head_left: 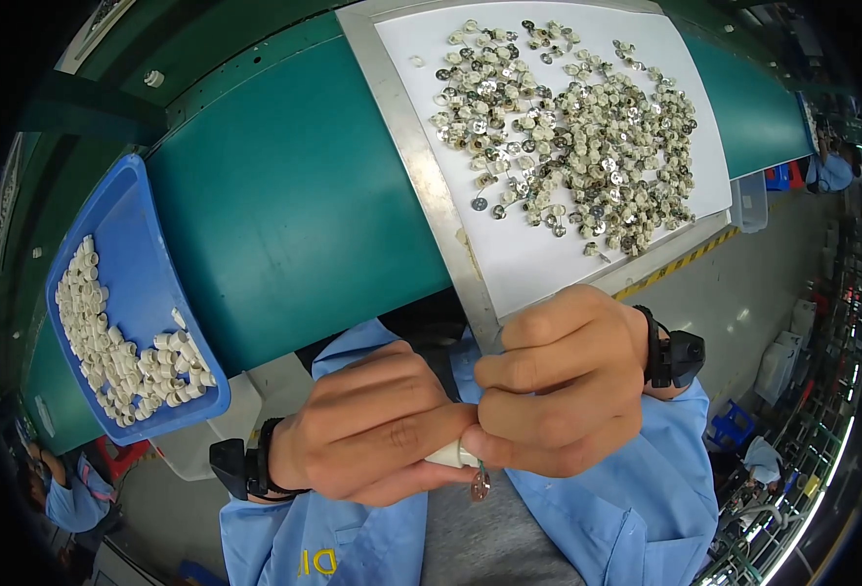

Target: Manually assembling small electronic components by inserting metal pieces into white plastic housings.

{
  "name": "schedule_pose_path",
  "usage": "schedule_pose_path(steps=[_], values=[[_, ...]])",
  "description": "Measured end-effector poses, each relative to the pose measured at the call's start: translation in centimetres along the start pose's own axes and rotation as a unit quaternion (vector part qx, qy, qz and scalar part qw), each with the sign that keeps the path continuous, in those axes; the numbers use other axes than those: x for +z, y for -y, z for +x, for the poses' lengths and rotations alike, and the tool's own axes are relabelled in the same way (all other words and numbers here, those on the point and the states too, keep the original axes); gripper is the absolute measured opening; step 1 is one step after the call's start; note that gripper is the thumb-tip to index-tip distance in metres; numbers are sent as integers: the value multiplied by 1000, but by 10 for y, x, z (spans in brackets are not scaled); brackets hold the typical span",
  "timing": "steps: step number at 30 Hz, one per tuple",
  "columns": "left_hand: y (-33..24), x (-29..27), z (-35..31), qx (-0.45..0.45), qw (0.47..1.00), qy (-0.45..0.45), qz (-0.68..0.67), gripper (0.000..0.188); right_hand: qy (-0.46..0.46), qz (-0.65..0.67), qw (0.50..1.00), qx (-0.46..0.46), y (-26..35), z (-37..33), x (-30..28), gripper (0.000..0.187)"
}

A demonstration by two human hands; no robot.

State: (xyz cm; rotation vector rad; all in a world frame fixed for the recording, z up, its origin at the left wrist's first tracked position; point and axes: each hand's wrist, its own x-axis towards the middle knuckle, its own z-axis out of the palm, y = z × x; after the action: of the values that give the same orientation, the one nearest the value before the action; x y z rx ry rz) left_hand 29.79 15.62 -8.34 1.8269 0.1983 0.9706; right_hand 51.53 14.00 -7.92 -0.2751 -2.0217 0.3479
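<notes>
Close in front of my chest, both hands meet around one small part. My left hand (377, 428) is closed, its fingers gripping a short white plastic cap (445, 454). My right hand (566, 383) is closed too, fingers curled in and thumb pressed against the cap's right end; what it pinches is hidden. A small round metal disc (480, 484) dangles just below the right thumb, beside the cap. Ahead of the hands, many pieces with cream-coloured bodies and metal discs (607, 146) lie heaped on a white sheet (538, 259).
A metal frame (421, 171) borders the white sheet on the green conveyor belt (294, 195). At the left, a blue tray (138, 205) holds many loose white caps (108, 342). Co-workers in blue sit at the far left (74, 498) and far right (829, 171).
</notes>
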Motion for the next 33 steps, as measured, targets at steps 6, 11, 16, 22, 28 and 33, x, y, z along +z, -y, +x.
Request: schedule_pose_path(steps=[6,11,16,22,28,33], values=[[-5,5,10,47,989,-54,131,33,-79,44,992,83,0,-2,3,15],[-3,4,10,91,959,-71,258,32,-75,137,977,142,-4,-10,-8,20],[-6,7,8,82,949,-88,291,33,-120,234,941,211,4,-20,10,33],[-2,12,4,99,931,-118,330,35,-101,511,749,410,11,-21,18,49],[-6,14,4,75,938,-113,320,36,-88,582,717,374,8,-30,31,53],[-3,15,3,92,927,-118,343,37,-120,632,660,389,16,-28,40,52]])
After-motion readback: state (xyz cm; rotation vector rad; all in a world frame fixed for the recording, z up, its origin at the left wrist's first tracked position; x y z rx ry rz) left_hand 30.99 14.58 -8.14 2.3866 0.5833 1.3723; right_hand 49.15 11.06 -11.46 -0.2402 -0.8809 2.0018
